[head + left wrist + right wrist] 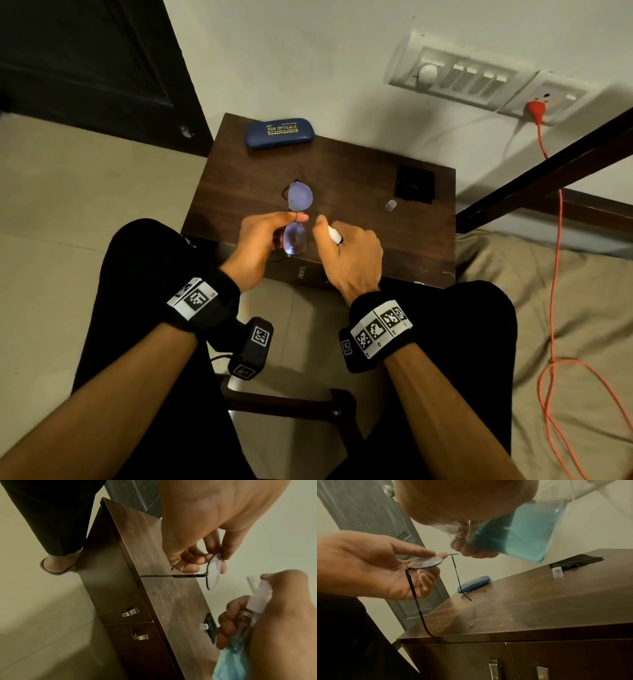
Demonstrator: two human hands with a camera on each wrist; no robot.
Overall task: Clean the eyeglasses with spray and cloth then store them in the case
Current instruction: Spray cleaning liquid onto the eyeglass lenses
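Note:
Thin-framed eyeglasses hang above the front of the dark wooden table, temples unfolded and pointing down. My left hand pinches them at the bridge between thumb and fingers. My right hand grips a small spray bottle with blue liquid, its white nozzle close beside the near lens. The blue case lies closed at the table's back left. A folded black cloth lies at the right.
The bottle's clear cap stands on the table near the cloth. Drawers with metal handles are under the tabletop. A bed with an orange cable is to the right, a dark door at back left.

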